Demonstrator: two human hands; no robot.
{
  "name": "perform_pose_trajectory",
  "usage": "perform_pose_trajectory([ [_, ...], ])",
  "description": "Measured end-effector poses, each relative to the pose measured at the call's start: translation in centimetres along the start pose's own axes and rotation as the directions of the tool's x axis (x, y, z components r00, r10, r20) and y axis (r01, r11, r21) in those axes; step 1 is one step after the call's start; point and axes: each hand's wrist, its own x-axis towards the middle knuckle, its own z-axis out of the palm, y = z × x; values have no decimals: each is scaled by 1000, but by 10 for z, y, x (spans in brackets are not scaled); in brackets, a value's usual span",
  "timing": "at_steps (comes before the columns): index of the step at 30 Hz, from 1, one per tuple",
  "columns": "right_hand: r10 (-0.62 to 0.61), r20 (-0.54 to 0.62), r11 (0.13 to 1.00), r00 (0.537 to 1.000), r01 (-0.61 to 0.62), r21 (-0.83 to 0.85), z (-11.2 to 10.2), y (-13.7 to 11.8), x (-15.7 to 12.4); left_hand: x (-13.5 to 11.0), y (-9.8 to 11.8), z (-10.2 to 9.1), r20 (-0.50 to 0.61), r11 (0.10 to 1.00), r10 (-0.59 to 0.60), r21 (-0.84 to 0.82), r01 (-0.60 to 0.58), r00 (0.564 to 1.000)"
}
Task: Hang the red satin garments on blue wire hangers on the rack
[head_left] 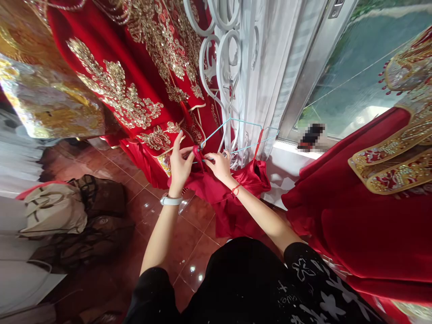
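A plain red garment [232,202] hangs from a light blue wire hanger [243,123] hooked on a white scrollwork rail [222,54]. My left hand [180,162], with a white band at the wrist, pinches the garment's red strap at the hanger's left end. My right hand [219,165], with a red string bracelet, pinches the same strap just to the right. The garment's other strap [258,143] hangs over the hanger's right side.
Red gowns with gold embroidery [135,76] hang to the left, and another red gown [371,211] at right. A window [354,76] stands behind. Beige and dark bags [67,211] lie on the reddish tiled floor [189,252] at left.
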Motion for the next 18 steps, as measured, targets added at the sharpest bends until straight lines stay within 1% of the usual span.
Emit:
perform_pose_trajectory([
  [3, 3, 8, 1000, 1000, -2, -24, -1, 0, -2, -1, 8, 13, 96, 979, 36, 195, -55, 995],
  [5, 9, 20, 999, 1000, -8, -36, 0, -1, -2, -8, 6, 16, 142, 940, 22, 335, -69, 990],
  [7, 3, 21, 1000, 1000, -3, -10, -1, -4, -4, -17, 3, 15, 144, 912, 18, 403, -76, 989],
  [9, -40, -17, 996, 999, 41, 80, -6, -3, -9, -23, 0, 12, 121, 926, 28, 371, -72, 992],
  [10, -69, -59, 988, 996, 76, 133, -12, 0, -13, -24, 0, 11, 112, 941, 25, 333, -61, 993],
  [12, -82, -185, 974, 979, 118, 194, -30, 19, -24, -22, -1, 10, 99, 968, -5, 251, -21, 995],
  [13, -48, -263, 977, 964, 100, 188, -43, 34, -31, -19, -1, 10, 91, 977, -26, 214, 6, 996],
  [14, 29, -350, 987, 936, 29, 158, -58, 54, -39, -15, -1, 11, 79, 984, -48, 177, 34, 996],
  [15, 137, -446, 988, 884, -89, 127, -73, 78, -47, -12, -1, 13, 64, 988, -69, 140, 59, 996],
  [16, 263, -539, 964, 800, -245, 107, -87, 103, -56, -8, -1, 15, 51, 992, -87, 101, 82, 995],
  [17, 388, -591, 904, 707, -418, 94, -100, 128, -65, -4, -1, 17, 41, 993, -105, 64, 102, 994],
  [18, 515, -581, 811, 631, -578, 91, -111, 152, -74, -1, -2, 20, 33, 992, -122, 32, 121, 992],
])
